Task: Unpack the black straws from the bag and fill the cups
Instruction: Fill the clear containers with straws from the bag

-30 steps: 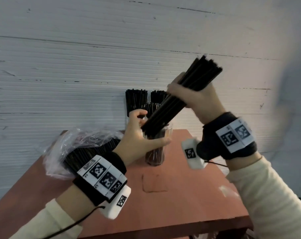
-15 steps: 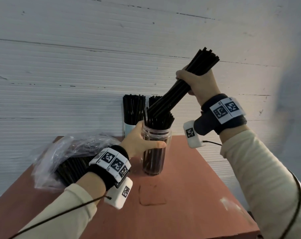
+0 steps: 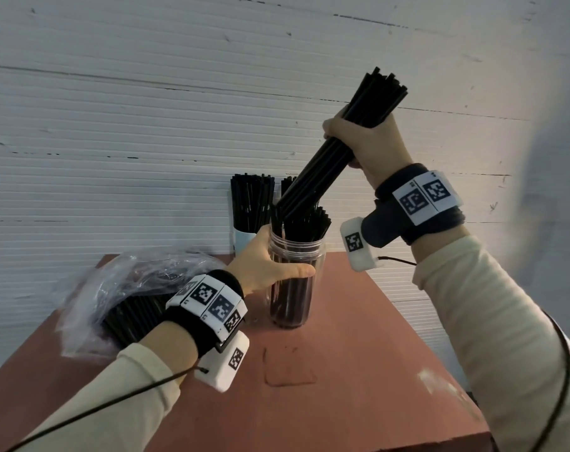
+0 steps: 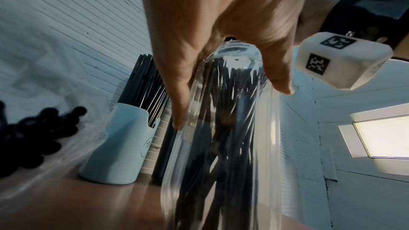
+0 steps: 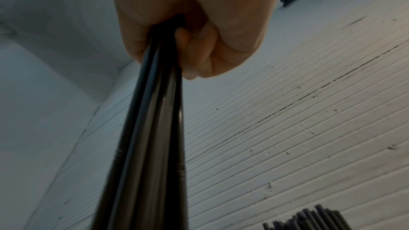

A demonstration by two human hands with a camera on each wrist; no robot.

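My right hand [image 3: 365,141] [image 5: 194,29] grips a thick bundle of black straws [image 3: 334,148] [image 5: 146,146], tilted down to the left, its lower end at the mouth of a clear cup [image 3: 295,272] [image 4: 221,137]. That cup stands upright on the red table [image 3: 358,370] and holds several straws. My left hand [image 3: 270,265] [image 4: 221,41] is wrapped round its upper part, thumb across the front. At the left lies the clear plastic bag [image 3: 120,288] with more black straws inside.
Behind the clear cup a light blue cup [image 3: 242,241] [image 4: 119,146] full of straws stands against the white ribbed wall [image 3: 114,141]. Another straw-filled container [image 3: 288,185] shows partly behind the bundle. The table's front and right edges are near.
My right hand has brought the bundle down and in, from across the cup's front to its mouth. My left hand has stayed on the clear cup. The head view has moved closer.
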